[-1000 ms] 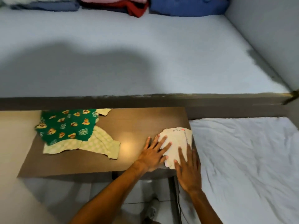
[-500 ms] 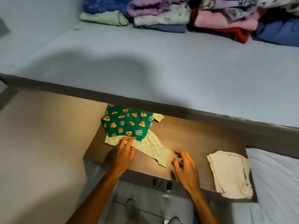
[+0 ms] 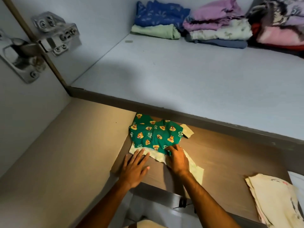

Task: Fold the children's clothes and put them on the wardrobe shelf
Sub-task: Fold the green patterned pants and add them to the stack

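Hinge (image 3: 39,45): metal, at 10 o'clock on the wardrobe side panel, screws showing.
Left hand (image 3: 134,168): flat, fingers spread, palm down on the brown board (image 3: 230,162); fingertips touch the pale checked hem of the green garment (image 3: 154,134). Not gripping anything.
Green garment: centre of view, lying on the board's far-left part, right under the shelf's front edge. Green w/ yellow cartoon print, pale checked trim at bottom + one pale sleeve end sticking out at 3 o'clock of it.
Right hand (image 3: 176,159): on the garment's lower right corner, fingertips bunching the green cloth; looks like a pinch, thumb hidden so can't tell for sure.
Shelf (image 3: 181,76): pale grey, wide, mostly bare in front.
Folded stacks (image 3: 213,27): at 1 o'clock, back of shelf; blue over light green, then lilac/white/blue pile, then pink/red at far right.
Cream garment (image 3: 273,199): folded, at 4 o'clock on the board's right end, well apart from both hands.
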